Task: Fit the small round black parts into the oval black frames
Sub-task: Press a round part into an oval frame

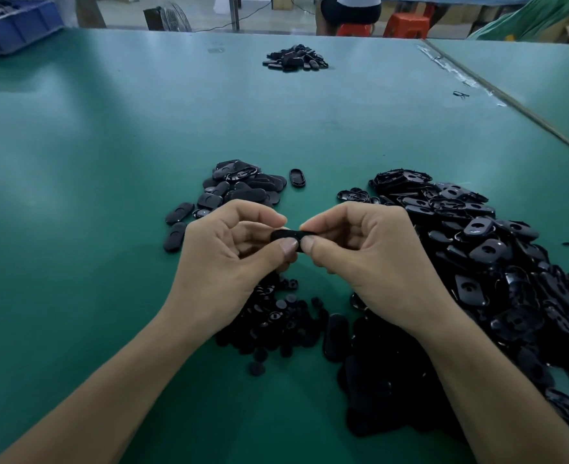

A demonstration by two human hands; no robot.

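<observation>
green table (108,135), blue bin (15,26), fan (172,18), red stools (407,25)

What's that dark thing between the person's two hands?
A single oval black frame, pinched at either end by the left hand and the right hand; the head view shows it.

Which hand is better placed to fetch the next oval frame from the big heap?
Right, probably. The right hand sits next to the big heap; the left hand is farther, across the held frame.
</observation>
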